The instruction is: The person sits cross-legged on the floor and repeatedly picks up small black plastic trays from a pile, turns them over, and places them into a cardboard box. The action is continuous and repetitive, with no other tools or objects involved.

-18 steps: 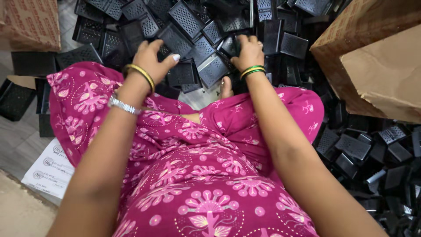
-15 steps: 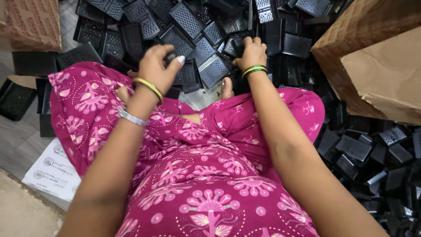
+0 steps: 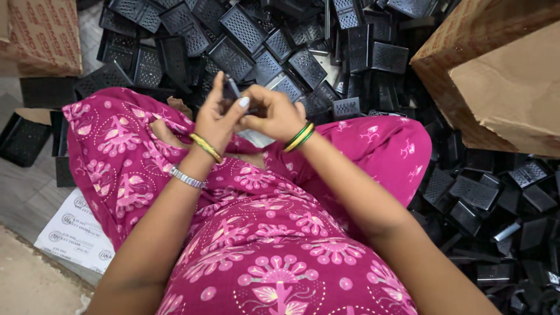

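Observation:
I sit cross-legged in a pink flowered dress, with both hands raised together above my lap. My left hand (image 3: pixel 214 119) and my right hand (image 3: pixel 274 114) both grip one small black perforated plastic part (image 3: pixel 231 89), which pokes up between the fingers. Most of that part is hidden by my fingers. Just beyond my knees lies a big pile of black perforated parts (image 3: pixel 251 35).
A brown cardboard box (image 3: pixel 501 76) stands open at the right, another cardboard box (image 3: pixel 41 35) at the top left. More black parts (image 3: pixel 490 198) cover the floor on the right. A printed white sheet (image 3: pixel 73 233) lies on the floor by my left knee.
Both hands have pulled back from the pile toward my lap and come together. They now hold one black part between them.

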